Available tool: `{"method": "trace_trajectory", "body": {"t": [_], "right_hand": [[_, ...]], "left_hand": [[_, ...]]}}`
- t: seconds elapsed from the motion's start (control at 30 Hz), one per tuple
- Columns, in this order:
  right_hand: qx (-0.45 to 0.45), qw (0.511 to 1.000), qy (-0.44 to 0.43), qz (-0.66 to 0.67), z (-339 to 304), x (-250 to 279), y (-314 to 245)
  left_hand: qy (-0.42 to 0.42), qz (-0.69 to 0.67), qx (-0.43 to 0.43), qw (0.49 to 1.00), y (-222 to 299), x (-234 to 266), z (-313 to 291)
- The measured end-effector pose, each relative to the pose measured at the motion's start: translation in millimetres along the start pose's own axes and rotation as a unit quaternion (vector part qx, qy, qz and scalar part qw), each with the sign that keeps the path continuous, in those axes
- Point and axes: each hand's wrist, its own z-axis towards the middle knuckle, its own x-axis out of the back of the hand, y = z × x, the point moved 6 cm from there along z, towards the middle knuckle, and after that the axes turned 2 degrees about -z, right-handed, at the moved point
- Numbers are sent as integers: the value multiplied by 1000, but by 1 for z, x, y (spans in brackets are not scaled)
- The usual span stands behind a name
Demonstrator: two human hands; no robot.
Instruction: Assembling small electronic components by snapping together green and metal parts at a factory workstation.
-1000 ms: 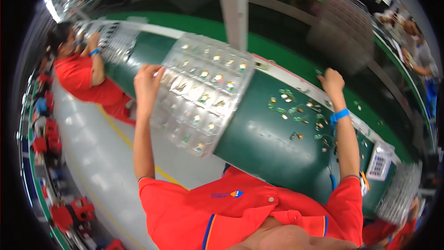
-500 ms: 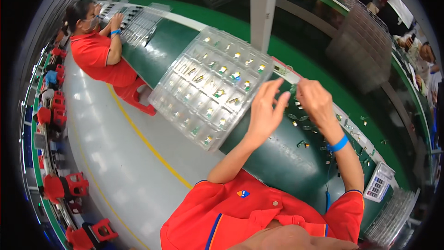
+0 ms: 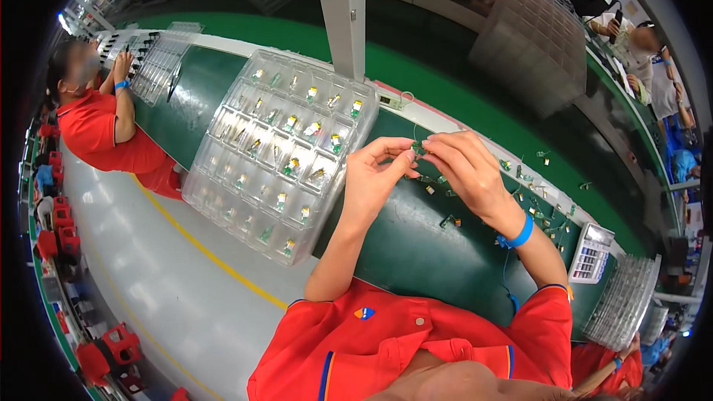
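A small green circuit board (image 3: 418, 149) with thin wire is pinched between both my hands, over the green bench. My left hand (image 3: 369, 182) closes thumb and fingertips on its left side. From the right, my right hand (image 3: 473, 176) grips it with fingers bent and pressed together; a blue band (image 3: 522, 232) circles that wrist. Left of my hands lies a stack of clear plastic trays (image 3: 199, 178), whose top compartments hold several small green boards with yellow and white parts. Loose boards of the same kind (image 3: 535, 212) are scattered beside and beyond my right hand.
An upright metal post (image 3: 342, 15) stands beyond the trays. At the right are a white calculator (image 3: 592, 252) and a pile of clear trays (image 3: 622, 301). A co-worker in red (image 3: 111, 122) handles trays at the far left. More stacked trays (image 3: 531, 41) stand across the bench.
My hands were apart and open-fingered at the left; now they have come together on a small circuit board. The whole view has shifted, so the trays and post appear further left.
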Motion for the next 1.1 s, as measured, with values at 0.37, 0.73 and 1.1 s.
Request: {"method": "trace_trajectory", "body": {"t": [0.37, 0.73, 1.1], "right_hand": [[-58, 997, 32, 29, -3, -1, -10], [-144, 989, 29, 22, -10, 2, -5], [-25, 999, -26, -39, -9, 8, -17]], "left_hand": [[33, 10, -49, 998, 0, -1, -5], [-19, -33, -17, 999, 5, -9, -5], [-10, -22, 10, 1000, -2, -8, -2]]}}
